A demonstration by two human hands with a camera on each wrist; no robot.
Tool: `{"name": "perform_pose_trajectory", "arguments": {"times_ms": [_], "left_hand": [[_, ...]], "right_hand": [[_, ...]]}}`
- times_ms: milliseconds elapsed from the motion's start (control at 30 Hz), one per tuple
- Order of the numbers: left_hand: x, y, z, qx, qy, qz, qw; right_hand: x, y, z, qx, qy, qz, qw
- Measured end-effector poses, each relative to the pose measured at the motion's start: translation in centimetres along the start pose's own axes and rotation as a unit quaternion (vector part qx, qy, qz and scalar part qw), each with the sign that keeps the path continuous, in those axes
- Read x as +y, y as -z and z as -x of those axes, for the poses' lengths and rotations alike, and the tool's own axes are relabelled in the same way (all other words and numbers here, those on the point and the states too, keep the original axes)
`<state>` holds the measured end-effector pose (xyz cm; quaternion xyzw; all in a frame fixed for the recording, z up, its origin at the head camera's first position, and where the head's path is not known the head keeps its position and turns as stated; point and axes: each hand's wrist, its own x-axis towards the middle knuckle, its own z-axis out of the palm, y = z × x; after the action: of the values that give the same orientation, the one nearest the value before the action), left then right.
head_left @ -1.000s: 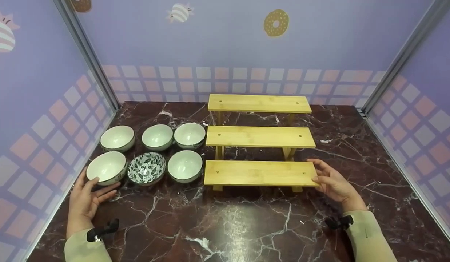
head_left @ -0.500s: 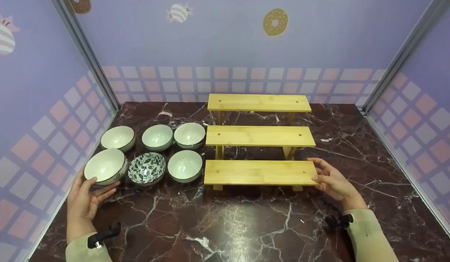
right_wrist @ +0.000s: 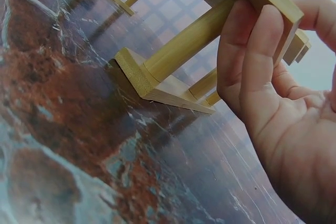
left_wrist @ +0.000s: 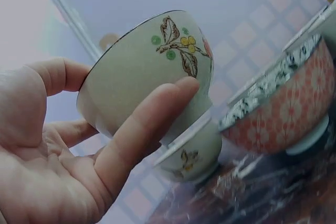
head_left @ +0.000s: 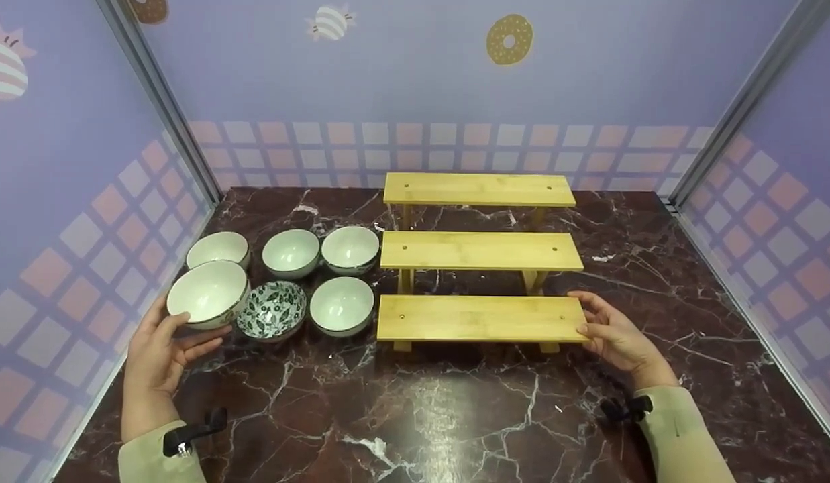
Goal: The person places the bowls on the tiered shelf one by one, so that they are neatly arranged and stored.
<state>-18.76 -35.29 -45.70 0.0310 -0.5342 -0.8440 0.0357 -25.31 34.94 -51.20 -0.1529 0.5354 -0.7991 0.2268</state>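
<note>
My left hand (head_left: 161, 349) holds a white bowl (head_left: 208, 293), thumb at the rim and fingers beneath. In the left wrist view that bowl (left_wrist: 142, 72) is raised off the table and tilted, with a leaf and yellow berry pattern outside. My right hand (head_left: 619, 339) grips the right end of the lowest step of a three-tier wooden rack (head_left: 482, 318). Seen from the right wrist, its fingers (right_wrist: 257, 51) curl under the board beside a round post. A bowl with a dark leaf pattern inside (head_left: 272, 310) stands just right of the held bowl; its outside is red and floral.
Behind the held bowl stands another white bowl (head_left: 218, 248), partly covered by it. More pale bowls, including one near the rack (head_left: 341, 306), stand between the patterned bowl and the rack. Patterned walls enclose the dark marbled table (head_left: 307, 416) at the back and sides.
My left hand has lifted the white bowl off the table, tilting it and moving it slightly up and right, over the edge of the bowl behind. The right hand stays on the rack.
</note>
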Motion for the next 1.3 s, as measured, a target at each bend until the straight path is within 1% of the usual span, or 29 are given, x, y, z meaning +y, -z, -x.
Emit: {"name": "perform_pose_trajectory", "arguments": {"times_ms": [133, 300, 433, 633, 800, 933, 1067, 1233, 1300], "left_hand": [[0.5, -1.4, -0.5, -0.003, 0.009, -0.029, 0.9995], [0.9, -3.2, -1.2, -0.020, 0.014, -0.051, 0.9984], [1.2, -4.7, -1.6, -0.031, 0.014, -0.057, 0.9978], [1.9, -7.1, -2.3, -0.041, 0.037, -0.060, 0.9966], [2.4, -9.4, -3.1, -0.051, 0.042, -0.075, 0.9950], [2.5, -11.3, -4.0, -0.065, 0.047, -0.079, 0.9937], [2.5, -13.4, -4.9, -0.082, 0.050, -0.078, 0.9923], [2.2, -16.0, -6.2, -0.097, 0.045, -0.080, 0.9911], [2.1, -17.0, -6.7, -0.100, 0.048, -0.080, 0.9906]], "right_hand": [[0.0, 0.1, 0.1, -0.008, 0.003, 0.003, 1.0000], [0.0, 0.1, 0.2, -0.016, 0.008, -0.001, 0.9998], [-0.1, 0.0, 0.1, -0.014, 0.004, -0.004, 0.9999], [-0.1, 0.0, 0.0, -0.030, 0.010, -0.009, 0.9995], [-0.1, 0.1, 0.0, -0.042, 0.016, -0.016, 0.9989], [-0.1, 0.2, 0.0, -0.048, 0.016, -0.015, 0.9986], [-0.1, 0.2, 0.0, -0.046, 0.016, -0.013, 0.9987], [-0.1, 0.2, 0.1, -0.036, 0.012, -0.005, 0.9993], [0.0, 0.2, 0.1, -0.035, 0.010, -0.005, 0.9993]]}}
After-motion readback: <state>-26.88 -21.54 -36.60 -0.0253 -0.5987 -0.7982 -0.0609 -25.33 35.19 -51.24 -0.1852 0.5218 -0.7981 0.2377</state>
